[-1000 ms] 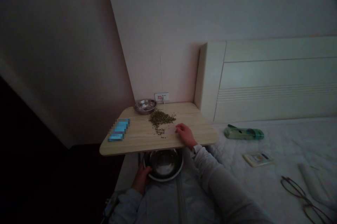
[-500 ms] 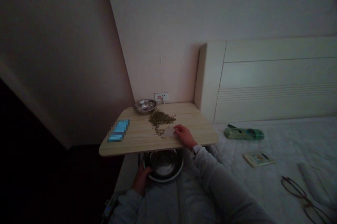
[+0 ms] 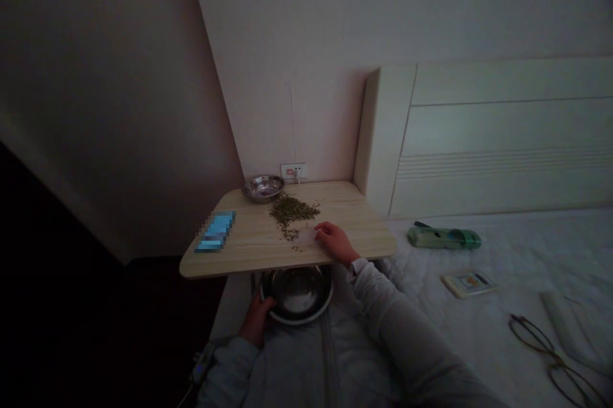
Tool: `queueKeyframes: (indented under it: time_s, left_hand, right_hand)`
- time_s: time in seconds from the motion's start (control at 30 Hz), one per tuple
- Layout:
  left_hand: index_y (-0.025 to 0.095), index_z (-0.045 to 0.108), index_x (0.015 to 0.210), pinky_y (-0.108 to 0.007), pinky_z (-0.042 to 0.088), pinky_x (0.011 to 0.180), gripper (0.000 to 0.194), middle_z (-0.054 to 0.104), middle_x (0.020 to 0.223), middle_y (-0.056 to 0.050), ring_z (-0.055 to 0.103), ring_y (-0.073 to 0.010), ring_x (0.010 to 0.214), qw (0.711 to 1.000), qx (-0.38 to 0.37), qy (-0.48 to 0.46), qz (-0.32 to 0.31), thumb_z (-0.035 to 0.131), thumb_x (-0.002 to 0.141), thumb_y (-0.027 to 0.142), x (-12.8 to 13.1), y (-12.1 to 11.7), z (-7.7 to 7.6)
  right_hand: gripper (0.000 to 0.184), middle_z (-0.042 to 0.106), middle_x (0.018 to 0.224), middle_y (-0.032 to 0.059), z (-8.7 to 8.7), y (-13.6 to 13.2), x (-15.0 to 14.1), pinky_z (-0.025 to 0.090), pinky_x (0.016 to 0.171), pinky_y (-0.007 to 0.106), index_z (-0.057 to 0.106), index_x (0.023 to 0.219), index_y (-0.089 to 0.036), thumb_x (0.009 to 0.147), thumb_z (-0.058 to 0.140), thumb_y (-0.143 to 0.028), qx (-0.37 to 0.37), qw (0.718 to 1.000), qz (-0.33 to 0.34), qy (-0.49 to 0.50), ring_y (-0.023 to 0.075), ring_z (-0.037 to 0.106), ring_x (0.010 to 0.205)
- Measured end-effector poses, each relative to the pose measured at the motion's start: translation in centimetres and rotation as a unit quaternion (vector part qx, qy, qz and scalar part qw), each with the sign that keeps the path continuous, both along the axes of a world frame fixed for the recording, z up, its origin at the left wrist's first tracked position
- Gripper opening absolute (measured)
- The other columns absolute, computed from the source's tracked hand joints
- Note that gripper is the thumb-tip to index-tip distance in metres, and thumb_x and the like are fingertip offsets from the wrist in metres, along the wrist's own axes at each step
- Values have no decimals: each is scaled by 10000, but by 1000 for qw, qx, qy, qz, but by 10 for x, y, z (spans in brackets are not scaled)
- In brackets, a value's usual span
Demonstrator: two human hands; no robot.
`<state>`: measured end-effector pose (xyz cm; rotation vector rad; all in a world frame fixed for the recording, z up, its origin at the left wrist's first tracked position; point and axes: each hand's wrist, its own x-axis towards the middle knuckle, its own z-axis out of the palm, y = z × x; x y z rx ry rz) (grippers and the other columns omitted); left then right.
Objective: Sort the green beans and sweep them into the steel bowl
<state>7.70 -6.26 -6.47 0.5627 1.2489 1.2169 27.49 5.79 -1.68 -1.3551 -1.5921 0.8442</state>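
My left hand (image 3: 258, 318) grips the left rim of a large metal bowl (image 3: 301, 293), its thumb over the edge. The bowl sits in front of my body, just below the table's near edge, with no contents visible. On the wooden table (image 3: 349, 204) my right hand (image 3: 336, 243) pinches a thin, translucent plastic piece (image 3: 305, 235), whose exact kind is unclear. It lies against the near end of a spread of small green beans (image 3: 293, 209), with several loose ones around it. A smaller metal bowl (image 3: 263, 189) stands behind the beans at the left.
A phone with a blurred, lit screen (image 3: 216, 232) lies at the table's left. On the bed (image 3: 421, 318) to the right are a green bottle (image 3: 443, 237), another phone (image 3: 469, 283) and eyeglasses (image 3: 539, 339). A wall socket (image 3: 293, 171) is behind the table.
The view has tilted slightly, so the table and bowls appear a little higher. Both hands keep their holds, and a few beans near the plastic piece have shifted slightly.
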Motion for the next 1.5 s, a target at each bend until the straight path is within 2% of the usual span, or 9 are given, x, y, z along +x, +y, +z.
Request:
queueKeyframes:
  time_s: [0.17,0.33,0.43,0.83,1.17,1.5]
  left_hand:
    - [168,554,1083,-275,464,602,497,676,820,-50,625,-219,799,1000,-21,24,0,539,588,118,-1,1,0]
    - [168,531,1124,-297,483,653,546,674,865,-55,625,-224,827,1000,-4,-7,-4,532,584,86,-1,3,-2]
    - [169,527,1133,-305,489,656,553,675,822,-44,628,-228,810,1000,-10,-6,-3,527,586,84,-1,3,-2]
    - [160,554,1080,-261,471,567,502,675,795,-41,633,-207,756,999,-26,21,8,522,587,73,1,2,2]
    - [162,526,1127,-283,490,610,560,668,781,-35,629,-198,733,1000,-1,-4,0,512,579,45,2,3,2]
    - [168,560,1045,-254,480,569,496,665,819,-38,620,-206,779,1000,-19,18,6,529,559,73,3,3,4]
  right_hand:
    - [197,621,635,-13,0,0,0,390,648,248,592,826,-168,675,464,-169,-8,1000,0,7,119,543,626]
    - [195,617,629,-7,-1,0,1,388,652,250,591,809,-163,669,456,-178,-5,1000,14,9,126,551,639]
    - [195,618,626,-3,0,-1,1,391,659,253,593,794,-161,668,444,-171,-6,1000,8,7,128,553,641]
    - [191,622,612,-15,-1,-1,2,378,628,239,598,785,-167,654,460,-174,-16,1000,14,-10,118,543,620]
    - [183,613,603,-16,2,-4,2,377,621,230,599,771,-162,656,457,-169,-15,1000,25,-6,107,528,601]
    - [197,624,634,-8,-4,2,4,388,641,235,599,811,-158,673,462,-188,-1,999,31,-12,106,531,618]
